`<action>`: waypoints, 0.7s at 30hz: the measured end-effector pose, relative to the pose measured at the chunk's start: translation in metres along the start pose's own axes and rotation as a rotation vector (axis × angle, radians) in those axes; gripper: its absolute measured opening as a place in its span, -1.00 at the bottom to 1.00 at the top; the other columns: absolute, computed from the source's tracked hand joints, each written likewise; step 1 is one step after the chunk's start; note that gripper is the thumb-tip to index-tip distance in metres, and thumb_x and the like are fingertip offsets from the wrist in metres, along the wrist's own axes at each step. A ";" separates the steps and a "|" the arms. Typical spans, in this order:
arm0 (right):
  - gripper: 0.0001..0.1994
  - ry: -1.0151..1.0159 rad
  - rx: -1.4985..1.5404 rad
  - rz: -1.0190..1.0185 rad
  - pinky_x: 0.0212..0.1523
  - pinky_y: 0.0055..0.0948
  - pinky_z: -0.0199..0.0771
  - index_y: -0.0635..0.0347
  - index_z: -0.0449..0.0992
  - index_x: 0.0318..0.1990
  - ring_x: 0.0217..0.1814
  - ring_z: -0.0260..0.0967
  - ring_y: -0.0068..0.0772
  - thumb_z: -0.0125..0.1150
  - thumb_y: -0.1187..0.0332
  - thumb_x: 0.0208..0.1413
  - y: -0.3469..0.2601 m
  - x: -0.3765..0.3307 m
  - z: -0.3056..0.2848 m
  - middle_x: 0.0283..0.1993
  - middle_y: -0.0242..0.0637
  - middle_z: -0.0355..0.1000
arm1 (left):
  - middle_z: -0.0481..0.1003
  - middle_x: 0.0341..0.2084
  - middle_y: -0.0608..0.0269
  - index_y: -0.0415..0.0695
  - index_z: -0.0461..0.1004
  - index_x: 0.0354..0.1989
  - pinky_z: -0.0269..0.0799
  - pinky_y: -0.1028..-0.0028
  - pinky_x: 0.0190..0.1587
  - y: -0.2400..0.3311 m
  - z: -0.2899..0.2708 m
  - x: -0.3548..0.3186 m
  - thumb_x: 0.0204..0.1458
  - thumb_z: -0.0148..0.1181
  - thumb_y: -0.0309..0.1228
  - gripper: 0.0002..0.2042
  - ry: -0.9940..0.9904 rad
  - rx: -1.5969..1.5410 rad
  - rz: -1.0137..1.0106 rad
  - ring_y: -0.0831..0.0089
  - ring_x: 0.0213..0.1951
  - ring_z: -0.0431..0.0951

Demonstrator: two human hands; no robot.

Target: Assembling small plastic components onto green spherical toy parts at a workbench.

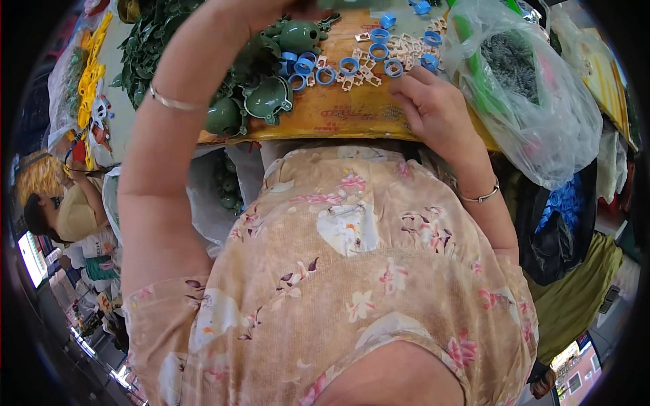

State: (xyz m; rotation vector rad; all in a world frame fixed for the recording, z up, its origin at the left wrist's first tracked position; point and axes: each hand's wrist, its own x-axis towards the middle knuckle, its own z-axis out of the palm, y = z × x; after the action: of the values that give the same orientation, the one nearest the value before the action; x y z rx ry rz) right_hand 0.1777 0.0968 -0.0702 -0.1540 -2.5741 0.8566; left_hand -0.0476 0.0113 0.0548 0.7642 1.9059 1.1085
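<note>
My left hand (261, 12) reaches over the far edge of the view, beside a dark green plastic piece; its fingers are mostly cut off, so what it holds is unclear. Closed, with its fingers curled, my right hand (437, 108) rests by the small white plastic clips (406, 49) and a blue ring (429, 62). Anything pinched there is hidden. More blue plastic rings (349, 65) lie among the clips. Left of them are glossy dark green rounded shells (268, 99), one of them an open hollow cup. A heap of dark green parts (152, 51) spreads beneath my left forearm.
A yellow-brown printed sheet (338, 122) covers the tabletop. At right, a clear plastic bag (542, 139) with grey parts overhangs the edge; below is a black bag (552, 247) with blue parts. Yellow parts (91, 78) line the far left. Another person (78, 210) sits at left.
</note>
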 end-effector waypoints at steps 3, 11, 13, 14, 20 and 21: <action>-0.95 -0.063 -0.063 -0.056 -0.36 -0.18 0.44 0.17 0.50 -0.36 -0.33 0.44 -0.06 0.17 0.43 0.04 -0.008 0.006 -0.001 -0.41 -0.20 0.40 | 0.47 -0.56 0.16 -0.40 0.45 -0.24 0.50 0.40 -0.55 -0.007 -0.050 0.056 0.05 -0.01 -0.60 -0.84 -0.182 -0.237 0.289 0.37 -0.68 0.45; -0.92 -0.275 -0.219 -0.078 -0.29 -0.20 0.48 0.27 0.48 -0.44 -0.23 0.43 -0.07 0.06 0.52 -0.12 -0.018 0.013 -0.003 -0.35 -0.07 0.40 | 0.41 -0.56 0.37 -0.19 0.49 -0.24 0.39 0.49 -0.49 0.037 -0.036 0.112 0.14 0.12 -0.40 -0.87 0.106 -0.339 0.268 0.51 -0.53 0.44; -0.92 -0.269 -0.194 -0.114 -0.28 -0.23 0.48 0.28 0.48 -0.45 -0.22 0.41 -0.07 0.07 0.52 -0.15 -0.020 0.012 -0.005 -0.34 -0.07 0.40 | 0.45 -0.63 0.31 -0.21 0.53 -0.44 0.32 0.49 -0.57 0.009 -0.042 0.135 0.04 0.14 -0.46 -0.89 0.181 -0.019 0.381 0.52 -0.60 0.41; -0.92 -0.327 -0.249 -0.104 -0.28 -0.26 0.48 0.28 0.47 -0.45 -0.21 0.40 -0.09 0.09 0.51 -0.16 -0.022 0.013 -0.007 -0.34 -0.09 0.40 | 0.44 -0.69 0.31 -0.22 0.54 -0.55 0.31 0.50 -0.58 -0.002 -0.046 0.148 0.01 0.13 -0.44 -0.84 0.203 0.142 0.370 0.52 -0.64 0.40; -0.91 -0.337 -0.314 -0.193 -0.30 -0.33 0.46 0.27 0.46 -0.44 -0.24 0.37 -0.20 0.12 0.49 -0.18 -0.021 0.010 -0.006 -0.35 -0.15 0.36 | 0.56 -0.30 -0.16 -0.24 0.60 -0.40 0.52 0.18 -0.10 -0.012 -0.050 0.168 -0.13 0.10 -0.43 -0.80 0.460 1.092 0.486 -0.07 -0.20 0.58; -0.89 -0.308 -0.297 -0.211 -0.31 -0.35 0.46 0.30 0.44 -0.43 -0.25 0.36 -0.21 0.12 0.49 -0.18 -0.017 0.011 -0.003 -0.36 -0.15 0.35 | 0.57 -0.27 -0.13 -0.23 0.60 -0.32 0.53 0.16 -0.11 -0.012 -0.046 0.171 -0.10 0.10 -0.44 -0.79 0.418 1.161 0.453 -0.06 -0.19 0.58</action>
State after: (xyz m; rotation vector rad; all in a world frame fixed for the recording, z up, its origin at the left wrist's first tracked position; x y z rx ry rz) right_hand 0.1698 0.0874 -0.0544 0.1758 -2.9273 0.4455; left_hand -0.1751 0.1228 0.0027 1.7458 2.8108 0.2729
